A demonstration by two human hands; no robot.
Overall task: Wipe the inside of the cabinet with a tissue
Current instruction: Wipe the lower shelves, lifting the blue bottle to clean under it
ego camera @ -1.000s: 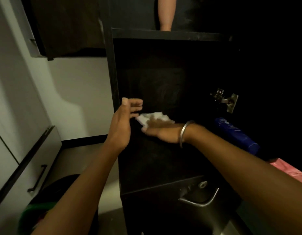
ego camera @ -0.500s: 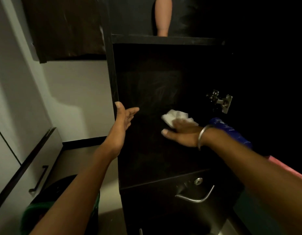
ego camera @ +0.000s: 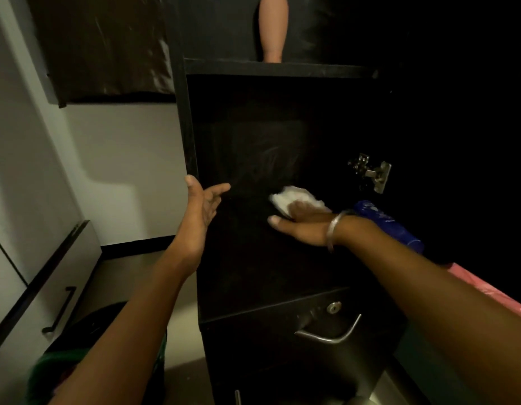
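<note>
The black cabinet (ego camera: 192, 135) stands open in front of me, its inside dark with faint wipe streaks. A crumpled white tissue (ego camera: 291, 197) lies on the shelf floor near the right side. My right hand (ego camera: 300, 226), with a metal bangle on the wrist, presses flat on the tissue, fingers straight and thumb stretched left. My left hand (ego camera: 202, 206) hovers at the cabinet's left front edge, fingers relaxed and spread, thumb near the side panel, holding nothing.
A blue bottle (ego camera: 388, 226) lies inside at the right, just behind my right wrist. A metal hinge (ego camera: 373, 173) sits above it. A pale vase-like object (ego camera: 272, 27) stands on the shelf above. Below is a drawer with a metal handle (ego camera: 329, 334). White cupboards (ego camera: 34, 258) stand left.
My right hand slid the tissue from the left side of the shelf toward the right, near the blue bottle. My left hand stayed by the cabinet's left edge.
</note>
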